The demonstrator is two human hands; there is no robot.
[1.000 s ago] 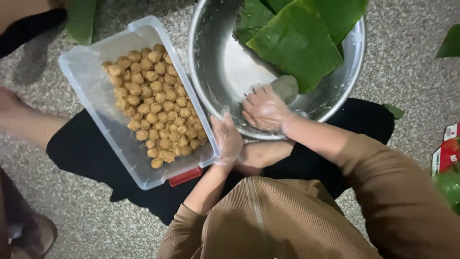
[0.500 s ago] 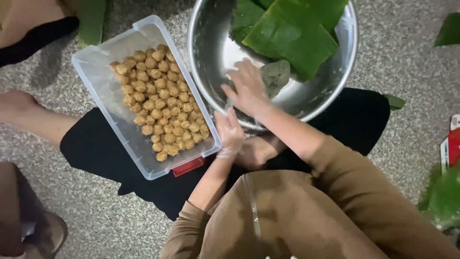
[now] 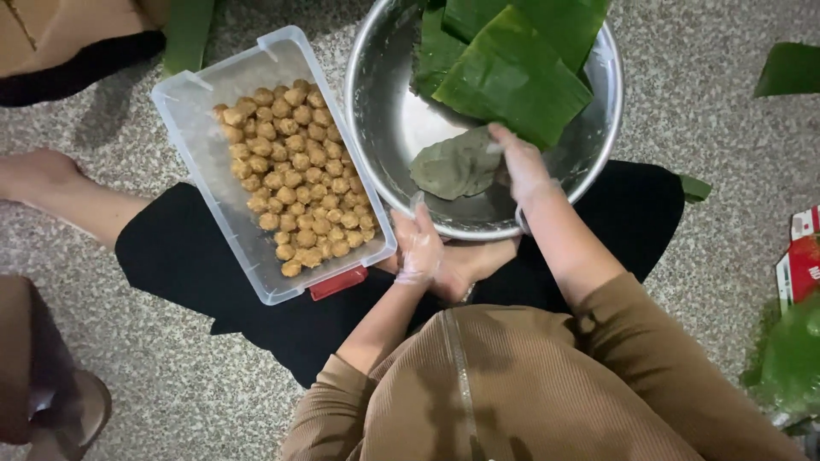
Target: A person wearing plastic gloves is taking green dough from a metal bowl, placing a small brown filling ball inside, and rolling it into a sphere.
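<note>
On the speckled floor [image 3: 700, 111], at the left, a clear plastic tub [image 3: 205, 162] with a red latch holds a heap of small golden-brown balls [image 3: 295, 171]. Just right of it, the gloved left hand [image 3: 420, 248] rests at the near rim of a steel bowl [image 3: 384, 128], fingers loosely open and holding nothing. Inside the bowl, the gloved right hand [image 3: 523, 166] pinches the edge of a flat grey-green piece of dough [image 3: 457, 164] lying on the bowl's bottom. Banana leaves [image 3: 512, 72] line the bowl's far side.
</note>
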